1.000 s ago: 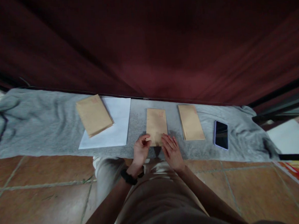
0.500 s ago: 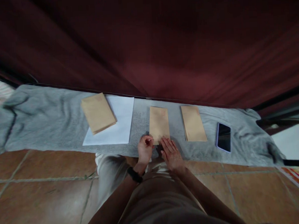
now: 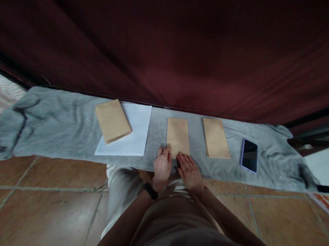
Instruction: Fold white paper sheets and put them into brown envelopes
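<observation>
A brown envelope (image 3: 178,136) lies flat on a grey cloth (image 3: 55,126) spread over the floor. My left hand (image 3: 162,167) presses its near left corner with the fingers curled over the edge. My right hand (image 3: 187,169) lies flat, fingers spread, on the near right corner. A black band is on my left wrist. Another brown envelope (image 3: 216,137) lies to the right, untouched.
A stack of brown envelopes (image 3: 112,120) rests on white paper (image 3: 134,136) to the left. A dark phone (image 3: 250,155) lies on the cloth at right. A dark red curtain (image 3: 176,44) hangs behind. Brown floor tiles (image 3: 47,204) are in front.
My left hand has curled and moved onto the envelope's near corner. The right hand slid slightly back toward me. The view has shifted a little to the left.
</observation>
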Demonstrator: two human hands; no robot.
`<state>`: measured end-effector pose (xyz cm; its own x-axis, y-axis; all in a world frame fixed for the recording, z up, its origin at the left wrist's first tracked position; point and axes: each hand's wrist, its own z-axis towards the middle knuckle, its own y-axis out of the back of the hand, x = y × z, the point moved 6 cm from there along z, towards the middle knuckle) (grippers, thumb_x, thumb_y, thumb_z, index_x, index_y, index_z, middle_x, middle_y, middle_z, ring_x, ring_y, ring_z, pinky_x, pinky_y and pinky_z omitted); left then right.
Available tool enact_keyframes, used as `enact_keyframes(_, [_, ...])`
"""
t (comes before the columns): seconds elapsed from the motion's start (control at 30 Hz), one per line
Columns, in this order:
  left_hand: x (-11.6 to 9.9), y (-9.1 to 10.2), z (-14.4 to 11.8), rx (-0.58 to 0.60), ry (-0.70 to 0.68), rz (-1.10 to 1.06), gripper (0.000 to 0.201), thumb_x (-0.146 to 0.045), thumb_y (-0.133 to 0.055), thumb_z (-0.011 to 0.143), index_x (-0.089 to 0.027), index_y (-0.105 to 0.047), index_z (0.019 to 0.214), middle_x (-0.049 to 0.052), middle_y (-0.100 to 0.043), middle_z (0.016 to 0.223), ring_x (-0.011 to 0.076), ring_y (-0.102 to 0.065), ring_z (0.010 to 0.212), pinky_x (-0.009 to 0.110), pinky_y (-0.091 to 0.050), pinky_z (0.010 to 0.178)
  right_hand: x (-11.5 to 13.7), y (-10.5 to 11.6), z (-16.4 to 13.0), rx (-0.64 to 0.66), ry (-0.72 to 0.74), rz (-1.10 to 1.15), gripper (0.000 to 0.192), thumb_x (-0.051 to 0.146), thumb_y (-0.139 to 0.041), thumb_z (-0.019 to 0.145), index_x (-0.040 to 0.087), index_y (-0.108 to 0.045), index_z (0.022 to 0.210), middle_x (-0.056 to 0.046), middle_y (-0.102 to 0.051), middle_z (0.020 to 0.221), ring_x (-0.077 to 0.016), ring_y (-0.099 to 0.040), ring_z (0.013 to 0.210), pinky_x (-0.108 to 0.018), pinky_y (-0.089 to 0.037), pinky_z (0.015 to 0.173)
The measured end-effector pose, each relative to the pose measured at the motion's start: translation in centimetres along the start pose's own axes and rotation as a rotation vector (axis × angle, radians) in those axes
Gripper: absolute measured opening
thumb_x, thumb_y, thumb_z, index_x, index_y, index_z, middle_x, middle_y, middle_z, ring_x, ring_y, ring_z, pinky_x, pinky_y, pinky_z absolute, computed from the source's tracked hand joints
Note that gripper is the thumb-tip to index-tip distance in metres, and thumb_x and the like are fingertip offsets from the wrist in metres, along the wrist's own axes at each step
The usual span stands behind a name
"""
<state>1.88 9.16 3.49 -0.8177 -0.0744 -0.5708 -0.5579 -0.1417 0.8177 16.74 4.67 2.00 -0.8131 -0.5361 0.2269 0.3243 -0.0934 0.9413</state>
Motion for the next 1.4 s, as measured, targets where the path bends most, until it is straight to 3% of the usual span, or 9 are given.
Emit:
enact_keyframes(0.1, [-1.2,-0.4,-1.4,0.022,-0.246,0.203,0.027,-0.013,-0.048,0.098,-0.019,-0.068,0.116,0.013,-0.069,0.109,0.0269,-0.068,0.099,0.039,-0.056,0.089,-0.1,-0.3,-0.1,-0.002,-0.005,-0.01,0.056,0.024,-0.043,0.107,0.013,-0.035,0.162,-0.013,-0.046,0.161,-0.0243,-0.044,0.15,-0.047,-0.033,0.128])
enact_keyframes(0.2, [-1.8,-1.3,-3.3,0.069,-0.49,0.229,0.037,-0.012,-0.047,0.098,-0.014,-0.063,0.13,0.016,-0.068,0.129,0.0282,-0.062,0.125,0.04,-0.051,0.107,-0.1,-0.5,-0.2,0.009,-0.01,-0.019,0.059,0.022,-0.042,0.106,0.011,-0.033,0.163,-0.014,-0.046,0.161,-0.025,-0.044,0.15,-0.048,-0.033,0.128])
enact_keyframes(0.37, [-0.8,-2.2,-5.5,0.145,-0.668,0.336,0.056,-0.012,-0.045,0.097,-0.004,-0.043,0.153,0.021,-0.048,0.159,0.0276,-0.04,0.152,0.044,-0.035,0.125,-0.1,-0.6,-0.3,0.018,-0.002,-0.043,0.058,0.023,-0.038,0.107,0.011,-0.03,0.164,-0.014,-0.044,0.162,-0.024,-0.042,0.151,-0.047,-0.032,0.128])
enact_keyframes(0.5, [-0.4,-2.3,-5.8,0.126,-0.691,0.4,0.055,-0.015,-0.045,0.1,-0.002,-0.042,0.154,0.021,-0.043,0.162,0.0287,-0.037,0.154,0.043,-0.032,0.127,-0.1,-0.5,-0.4,0.0,-0.01,-0.053,0.058,0.025,-0.036,0.108,0.013,-0.028,0.164,-0.013,-0.045,0.162,-0.0246,-0.042,0.151,-0.047,-0.033,0.126])
enact_keyframes(0.7, [-0.8,-2.0,-5.7,0.115,-0.65,0.391,0.055,-0.034,-0.041,0.107,-0.004,-0.045,0.153,0.019,-0.045,0.161,0.0282,-0.037,0.153,0.043,-0.032,0.127,-0.3,-0.2,-0.9,-0.006,-0.021,-0.066,0.057,0.026,-0.037,0.108,0.012,-0.032,0.163,-0.015,-0.046,0.162,-0.0257,-0.042,0.151,-0.047,-0.035,0.125])
enact_keyframes(0.83, [-1.1,-2.0,-5.9,0.149,-0.666,0.413,0.06,-0.04,-0.042,0.107,-0.001,-0.043,0.154,0.024,-0.042,0.161,0.031,-0.037,0.153,0.046,-0.031,0.126,-0.6,0.2,-1.4,-0.012,-0.049,-0.078,0.056,0.026,-0.037,0.108,0.01,-0.035,0.162,-0.016,-0.046,0.161,-0.0263,-0.04,0.152,-0.047,-0.034,0.125])
enact_keyframes(1.07, [-1.1,-2.5,-5.4,0.22,-0.685,0.434,0.065,-0.039,-0.047,0.104,-0.001,-0.039,0.156,0.026,-0.045,0.159,0.0347,-0.038,0.152,0.049,-0.032,0.124,-0.3,0.3,-0.9,0.026,-0.061,-0.055,0.053,0.026,-0.035,0.109,0.011,-0.04,0.159,-0.016,-0.045,0.162,-0.0266,-0.039,0.152,-0.052,-0.027,0.127])
enact_keyframes(1.4, [-1.4,-1.9,-5.1,0.281,-0.702,0.464,0.061,-0.038,-0.042,0.105,-0.003,-0.042,0.155,0.024,-0.047,0.158,0.0341,-0.041,0.15,0.049,-0.033,0.123,0.6,-0.7,-0.9,-0.014,-0.082,-0.03,0.061,0.035,-0.038,0.109,0.006,-0.032,0.162,-0.021,-0.04,0.164,-0.0311,-0.035,0.153,-0.053,-0.03,0.125])
